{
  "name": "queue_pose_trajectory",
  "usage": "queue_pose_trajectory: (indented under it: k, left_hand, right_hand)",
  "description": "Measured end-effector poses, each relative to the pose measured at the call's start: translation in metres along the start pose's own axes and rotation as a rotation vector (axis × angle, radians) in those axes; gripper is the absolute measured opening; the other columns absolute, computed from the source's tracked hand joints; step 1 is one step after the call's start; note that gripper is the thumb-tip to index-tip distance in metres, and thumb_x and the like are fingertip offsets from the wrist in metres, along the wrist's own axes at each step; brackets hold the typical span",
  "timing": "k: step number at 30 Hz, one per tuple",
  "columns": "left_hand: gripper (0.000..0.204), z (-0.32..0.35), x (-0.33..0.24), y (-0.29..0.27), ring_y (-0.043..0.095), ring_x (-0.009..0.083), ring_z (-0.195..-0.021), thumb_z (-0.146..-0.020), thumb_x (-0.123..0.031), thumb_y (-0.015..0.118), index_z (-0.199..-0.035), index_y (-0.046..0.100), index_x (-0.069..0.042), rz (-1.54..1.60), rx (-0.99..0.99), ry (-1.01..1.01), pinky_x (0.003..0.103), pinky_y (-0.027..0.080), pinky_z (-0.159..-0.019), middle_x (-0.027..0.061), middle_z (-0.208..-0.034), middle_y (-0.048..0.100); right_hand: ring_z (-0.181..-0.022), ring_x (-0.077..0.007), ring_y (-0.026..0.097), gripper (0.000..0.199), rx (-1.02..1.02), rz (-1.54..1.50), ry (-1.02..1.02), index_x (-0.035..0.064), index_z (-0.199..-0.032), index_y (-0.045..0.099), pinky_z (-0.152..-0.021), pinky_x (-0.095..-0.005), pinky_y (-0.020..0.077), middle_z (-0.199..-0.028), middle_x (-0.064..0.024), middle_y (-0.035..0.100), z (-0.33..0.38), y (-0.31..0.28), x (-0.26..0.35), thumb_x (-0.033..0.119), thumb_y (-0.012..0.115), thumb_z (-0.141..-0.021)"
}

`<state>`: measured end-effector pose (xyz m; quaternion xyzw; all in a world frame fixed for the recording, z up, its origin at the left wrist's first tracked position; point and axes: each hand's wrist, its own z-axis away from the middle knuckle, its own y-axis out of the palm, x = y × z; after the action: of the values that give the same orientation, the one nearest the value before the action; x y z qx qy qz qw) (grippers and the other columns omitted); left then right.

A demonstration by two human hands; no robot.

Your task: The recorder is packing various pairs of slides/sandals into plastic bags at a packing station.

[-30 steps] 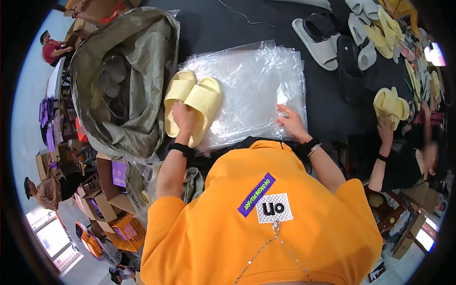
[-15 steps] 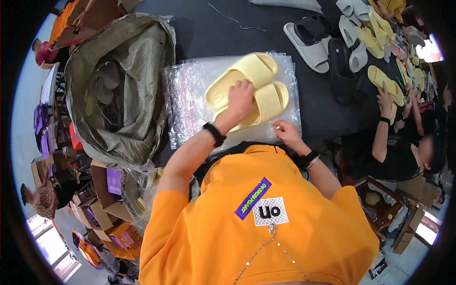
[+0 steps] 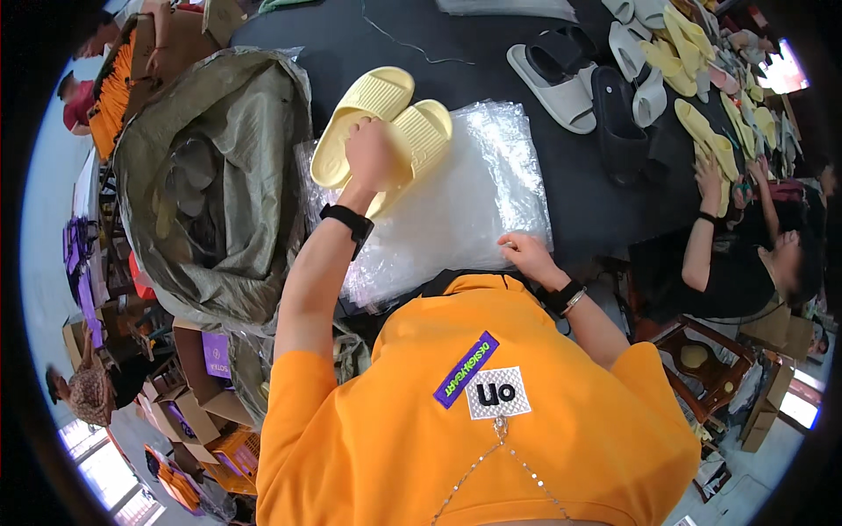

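Note:
My left hand [image 3: 371,156] grips a pair of pale yellow slide sandals [image 3: 375,88] by their inner edges, the two lying side by side. They are over the left part of a stack of clear plastic bags [image 3: 474,188]; the hand hides where they meet. At the stack's near right corner, my right hand [image 3: 529,256] rests with its fingers curled and thumb pressed in. Whatever those fingers pinch, if anything, is too small to make out.
Left of the stack stands a large olive woven sack [image 3: 254,263] with dark slides inside. Grey and black slides [image 3: 566,88] lie on the dark table to the right. Beyond them, a co-worker in black [image 3: 732,272] handles a yellow slide [image 3: 706,140] beside many loose ones.
My left hand has carried the yellow slides leftward and slightly away from me, uncovering the middle of the bag stack. My right hand has stayed near the same corner.

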<state>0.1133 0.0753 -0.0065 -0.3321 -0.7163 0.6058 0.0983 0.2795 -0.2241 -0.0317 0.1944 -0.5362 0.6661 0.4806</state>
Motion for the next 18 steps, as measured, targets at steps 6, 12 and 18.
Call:
queue_pose_trajectory:
  k: [6,12,18]
  left_hand:
    - [0.019,0.039,-0.07,-0.043,0.053,0.0329,-0.084,-0.062,-0.004,0.057,-0.082,0.055,-0.003,0.231,0.081,0.199,0.044,0.044,-0.068,0.0145,-0.086,0.056]
    - [0.017,0.081,-0.109,-0.018,0.051,0.0333,-0.085,-0.064,-0.004,0.055,-0.08,0.053,-0.001,0.422,0.12,0.245,0.044,0.044,-0.069,0.0148,-0.086,0.054]
    - [0.021,0.097,-0.096,-0.018,0.048,0.033,-0.085,-0.061,-0.002,0.055,-0.083,0.052,-0.001,0.4,0.193,0.371,0.042,0.042,-0.072,0.0129,-0.088,0.052]
  right_hand:
    - [-0.076,-0.0173,0.058,0.038,-0.218,-0.313,0.149,0.0034,-0.116,0.052,-0.065,-0.03,0.0449,-0.087,-0.0063,0.061,-0.017,-0.013,0.022,0.028,0.051,-0.087]
    - [-0.11,-0.0182,0.047,0.051,-0.2,-1.075,-0.006,0.0062,-0.131,0.031,-0.091,-0.0322,0.0414,-0.119,-0.0089,0.046,-0.026,-0.034,0.048,0.015,0.054,-0.087]
    - [-0.112,-0.0203,0.046,0.075,-0.101,-0.915,-0.008,0.0091,-0.14,0.018,-0.092,-0.0311,0.0403,-0.126,-0.0163,0.042,-0.037,-0.047,0.027,0.008,0.062,-0.079]
